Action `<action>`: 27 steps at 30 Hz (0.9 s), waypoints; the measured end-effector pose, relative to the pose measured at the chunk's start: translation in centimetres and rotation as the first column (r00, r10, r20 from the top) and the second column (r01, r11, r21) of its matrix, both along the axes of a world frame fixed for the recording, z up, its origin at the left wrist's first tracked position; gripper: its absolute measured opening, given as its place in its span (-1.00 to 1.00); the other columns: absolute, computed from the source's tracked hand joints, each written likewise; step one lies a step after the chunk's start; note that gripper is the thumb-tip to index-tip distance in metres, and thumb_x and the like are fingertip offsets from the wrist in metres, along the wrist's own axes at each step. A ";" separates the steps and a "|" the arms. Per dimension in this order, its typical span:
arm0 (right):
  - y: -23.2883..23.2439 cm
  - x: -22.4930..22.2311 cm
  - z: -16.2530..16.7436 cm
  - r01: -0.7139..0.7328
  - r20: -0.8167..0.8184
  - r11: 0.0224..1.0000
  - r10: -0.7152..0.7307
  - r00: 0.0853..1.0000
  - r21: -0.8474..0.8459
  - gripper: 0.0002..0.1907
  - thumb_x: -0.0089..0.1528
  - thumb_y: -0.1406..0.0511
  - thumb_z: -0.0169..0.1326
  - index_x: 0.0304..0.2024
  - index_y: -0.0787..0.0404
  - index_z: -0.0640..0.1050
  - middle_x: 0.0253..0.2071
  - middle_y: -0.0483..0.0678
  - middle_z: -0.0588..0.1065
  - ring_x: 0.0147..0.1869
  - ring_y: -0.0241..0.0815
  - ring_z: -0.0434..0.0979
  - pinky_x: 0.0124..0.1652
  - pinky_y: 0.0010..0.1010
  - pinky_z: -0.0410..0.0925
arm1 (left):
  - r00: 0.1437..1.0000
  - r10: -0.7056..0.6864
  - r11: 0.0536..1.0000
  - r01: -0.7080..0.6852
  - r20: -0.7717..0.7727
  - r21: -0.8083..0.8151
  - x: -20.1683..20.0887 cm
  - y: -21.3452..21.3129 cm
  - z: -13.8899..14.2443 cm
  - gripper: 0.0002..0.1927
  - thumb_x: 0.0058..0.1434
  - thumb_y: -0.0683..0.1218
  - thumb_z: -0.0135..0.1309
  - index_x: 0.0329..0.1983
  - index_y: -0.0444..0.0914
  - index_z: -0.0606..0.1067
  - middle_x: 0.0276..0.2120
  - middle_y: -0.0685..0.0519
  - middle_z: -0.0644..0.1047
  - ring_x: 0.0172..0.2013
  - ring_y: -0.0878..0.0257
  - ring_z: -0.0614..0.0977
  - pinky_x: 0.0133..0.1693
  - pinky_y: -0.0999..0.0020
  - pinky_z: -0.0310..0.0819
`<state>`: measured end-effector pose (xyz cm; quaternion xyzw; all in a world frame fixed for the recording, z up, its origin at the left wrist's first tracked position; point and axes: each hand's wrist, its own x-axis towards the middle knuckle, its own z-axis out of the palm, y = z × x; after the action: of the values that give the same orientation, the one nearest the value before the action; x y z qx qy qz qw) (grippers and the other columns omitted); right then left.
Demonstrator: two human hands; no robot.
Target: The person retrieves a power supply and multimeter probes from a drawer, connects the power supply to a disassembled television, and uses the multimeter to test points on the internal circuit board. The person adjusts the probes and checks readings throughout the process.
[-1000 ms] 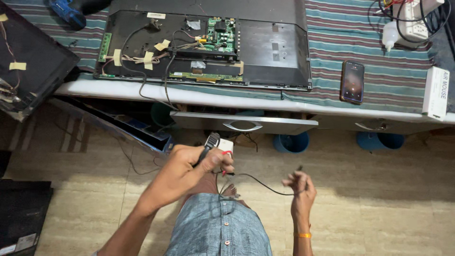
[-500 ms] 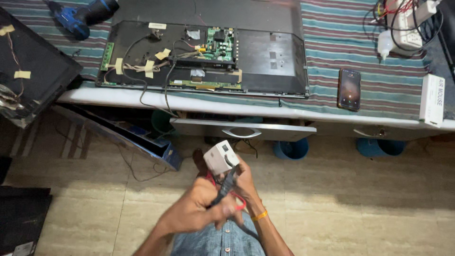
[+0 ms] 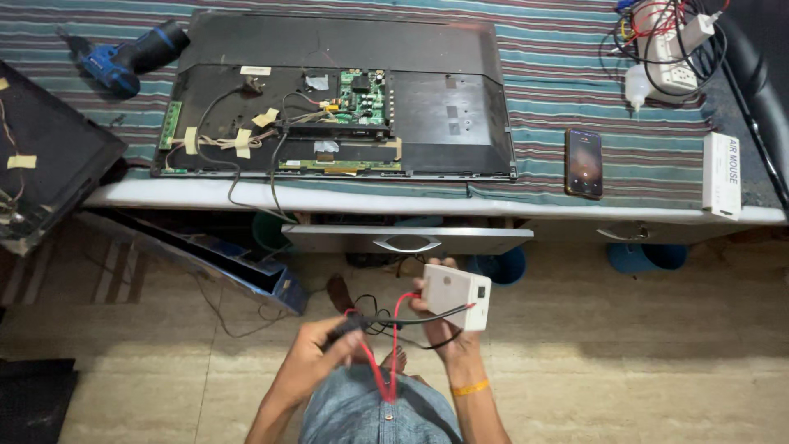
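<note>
I sit facing a table. My right hand (image 3: 445, 333), with an orange band at the wrist, holds up a small white box-shaped device (image 3: 457, 295). Red and black leads (image 3: 386, 355) run from the box down over my lap. My left hand (image 3: 322, 351) is closed around the black probe ends of those leads, just left of the box. Both hands hover over my denim-clad knees, below a partly open drawer (image 3: 407, 239).
On the striped tablecloth lies an opened flat-screen panel (image 3: 460, 107) with green circuit boards (image 3: 364, 92) and taped cables. A blue drill (image 3: 123, 56) lies at far left, a phone (image 3: 583, 161) and a white carton (image 3: 722, 174) at right, a power strip (image 3: 672, 45) at back right. A dark panel (image 3: 45, 156) leans at left.
The white box passed from my left hand to my right. My right hand, earlier out to the side with a lead, came in to the left hand, which now grips the probes.
</note>
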<state>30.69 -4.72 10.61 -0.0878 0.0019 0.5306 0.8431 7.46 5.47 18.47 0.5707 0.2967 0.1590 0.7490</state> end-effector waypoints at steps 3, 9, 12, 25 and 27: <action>-1.3 0.8 2.1 0.229 0.305 0.952 -0.160 0.939 -0.206 -0.70 0.30 0.28 0.16 0.08 0.13 0.50 0.16 0.02 0.47 -0.01 -0.03 0.51 -0.25 -0.25 0.36 | 0.995 0.100 0.988 -0.099 -0.003 0.119 0.1 0.3 -2.3 -0.62 0.28 -0.16 0.06 0.16 -0.35 0.48 -0.02 -0.05 0.59 -0.01 0.25 0.58 0.01 0.36 0.52; -0.8 -3.9 5.4 0.726 0.946 0.652 -0.039 0.323 -0.221 -0.62 0.17 0.40 0.31 -0.05 0.22 0.43 0.06 -0.02 0.42 0.02 -0.29 0.42 -0.01 -0.49 0.36 | 0.988 0.082 0.997 -0.079 0.128 -0.027 1.2 -1.1 -1.6 -0.39 0.31 -0.09 -0.05 0.45 -0.19 0.23 0.32 0.04 0.39 0.31 0.26 0.42 0.24 0.38 0.31; -0.7 -7.3 6.8 0.752 0.967 0.607 0.161 0.198 -0.255 -0.65 0.13 0.36 0.38 -0.14 0.27 0.49 -0.11 0.00 0.39 -0.16 -0.30 0.38 -0.20 -0.47 0.33 | 0.967 0.240 0.971 -0.238 0.082 -0.034 2.6 -1.3 -1.4 -0.46 0.31 -0.02 0.02 0.36 -0.19 0.32 0.08 0.02 0.48 0.05 0.30 0.51 0.02 0.38 0.45; -0.4 -5.7 10.1 0.385 0.990 0.918 0.127 -0.063 -0.093 -0.38 0.49 -0.09 -0.20 -0.18 0.32 0.53 -0.18 0.04 0.64 -0.15 -0.16 0.70 -0.17 -0.38 0.50 | 0.918 0.396 0.876 -0.373 0.013 -0.306 5.8 -0.7 -4.1 -0.68 0.36 0.09 -0.02 -0.36 -0.23 0.51 -0.53 0.13 0.57 -0.56 0.44 0.52 -0.52 0.50 0.39; -0.8 -5.8 10.7 0.335 0.982 0.924 0.185 0.023 -0.182 -0.34 0.44 -0.13 -0.25 -0.20 0.32 0.53 -0.18 0.05 0.67 -0.16 -0.20 0.71 -0.20 -0.41 0.52 | 0.909 0.416 0.872 -0.393 0.019 -0.293 6.2 -1.0 -3.8 -0.65 0.41 0.09 -0.01 -0.35 -0.25 0.52 -0.53 0.16 0.51 -0.55 0.48 0.48 -0.52 0.53 0.34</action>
<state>24.84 -5.52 21.26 -0.5877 -0.4824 0.2589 0.5957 13.63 4.51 14.68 0.3762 0.3983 0.2915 0.7841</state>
